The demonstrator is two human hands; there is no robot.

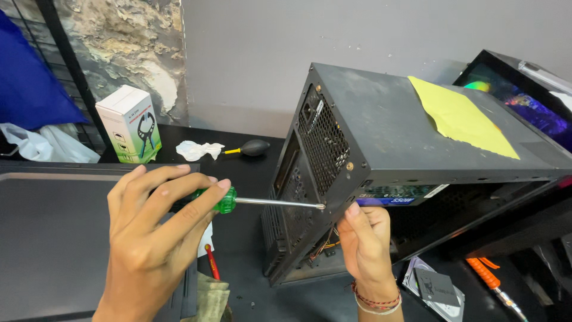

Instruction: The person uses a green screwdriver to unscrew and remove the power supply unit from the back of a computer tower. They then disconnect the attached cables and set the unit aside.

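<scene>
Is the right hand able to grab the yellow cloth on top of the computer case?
Probably yes. The right hand grips the case edge just below, and the yellow cloth lies uncovered on top, with nothing between them.

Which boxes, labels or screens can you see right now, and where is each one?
Box: upright at the back left of the table, white and green, with a black tool drawn on its front.
Label: inside the open computer case, under its top edge, a blue and green strip.
Screen: far right behind the case, black frame, lit in blue, purple and green.
</scene>
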